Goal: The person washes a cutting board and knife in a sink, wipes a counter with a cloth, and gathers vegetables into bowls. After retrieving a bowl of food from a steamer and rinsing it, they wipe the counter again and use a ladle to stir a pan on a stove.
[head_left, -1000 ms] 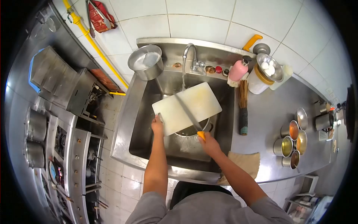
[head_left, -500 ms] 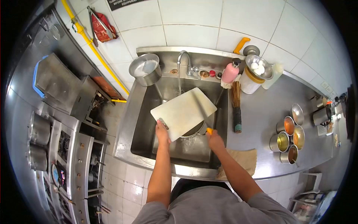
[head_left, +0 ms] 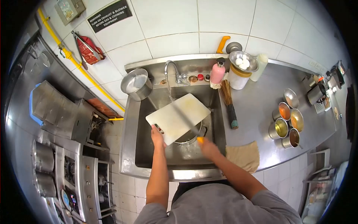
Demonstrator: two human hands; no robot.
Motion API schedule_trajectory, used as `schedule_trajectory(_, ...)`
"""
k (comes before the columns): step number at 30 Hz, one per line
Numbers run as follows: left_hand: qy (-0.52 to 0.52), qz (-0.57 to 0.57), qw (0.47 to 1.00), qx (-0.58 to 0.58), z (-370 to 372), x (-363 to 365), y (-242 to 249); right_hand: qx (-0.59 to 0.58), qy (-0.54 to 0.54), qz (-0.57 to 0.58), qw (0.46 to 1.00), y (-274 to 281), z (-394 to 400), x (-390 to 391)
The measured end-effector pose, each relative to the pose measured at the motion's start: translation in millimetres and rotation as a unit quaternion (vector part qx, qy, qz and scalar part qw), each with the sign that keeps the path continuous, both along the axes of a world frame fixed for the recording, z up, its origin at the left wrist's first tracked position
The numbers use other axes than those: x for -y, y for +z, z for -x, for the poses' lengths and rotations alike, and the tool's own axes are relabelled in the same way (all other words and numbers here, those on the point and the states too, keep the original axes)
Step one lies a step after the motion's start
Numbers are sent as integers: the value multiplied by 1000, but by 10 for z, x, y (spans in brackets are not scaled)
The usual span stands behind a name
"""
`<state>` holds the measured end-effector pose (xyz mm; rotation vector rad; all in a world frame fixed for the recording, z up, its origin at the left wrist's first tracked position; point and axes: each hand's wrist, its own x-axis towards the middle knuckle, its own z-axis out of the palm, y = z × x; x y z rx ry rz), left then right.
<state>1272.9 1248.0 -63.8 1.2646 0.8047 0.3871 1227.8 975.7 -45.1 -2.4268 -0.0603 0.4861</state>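
Over the steel sink (head_left: pixel 143 156), my left hand (head_left: pixel 157 137) grips a white cutting board (head_left: pixel 182 121) near its handle slot. The board is tilted, its upper edge close to the stream from the faucet (head_left: pixel 172 69). My right hand (head_left: pixel 209 148), blurred, is closed round the orange handle of a knife (head_left: pixel 183 116), whose blade lies across the board's face. Under the board, a round metal pan (head_left: pixel 186 141) shows in part in the sink.
A metal pot (head_left: pixel 137 87) stands at the sink's left corner. Right of the sink are a pink bottle (head_left: pixel 217 71), a stick brush (head_left: pixel 229 106), a bowl of eggs (head_left: pixel 243 64), a brown cloth (head_left: pixel 243 156) and several metal cups (head_left: pixel 279 127). Stoves stand at the left.
The view has shifted, showing more of the wall. The knife blade has moved toward the middle of the board, and my right hand has shifted left and down relative to it.
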Motion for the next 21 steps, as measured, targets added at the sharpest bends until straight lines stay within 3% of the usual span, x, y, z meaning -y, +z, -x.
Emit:
schedule_trajectory(2,-13,18,1000,5,-35,-101,-141,33,59,12,998,-95,161,-126)
schedule_trajectory(4,-23,30,999,8,-27,-220,-237,-70,38,76,994,38,194,-216)
schedule_trajectory(5,-25,19,999,17,-14,-221,-273,-23,-24,59,998,-268,137,-117)
schedule_trajectory(9,-39,31,999,16,-12,-349,-478,55,-116,84,988,-360,-87,10)
schedule_trajectory(12,-59,63,995,59,-57,-401,-639,28,-100,95,990,-155,123,-471)
schedule_trajectory(14,-35,48,997,40,-48,-403,-704,3,15,111,994,-26,296,-754)
schedule_trajectory(16,-34,40,998,46,-50,-400,-747,-50,-11,128,990,90,166,-677)
schedule_trajectory(18,-26,30,998,49,1,-420,-809,-10,-134,133,982,-212,4,-326)
schedule_trajectory(21,-38,28,998,52,15,-433,-806,0,-195,149,969,-210,-110,-203)
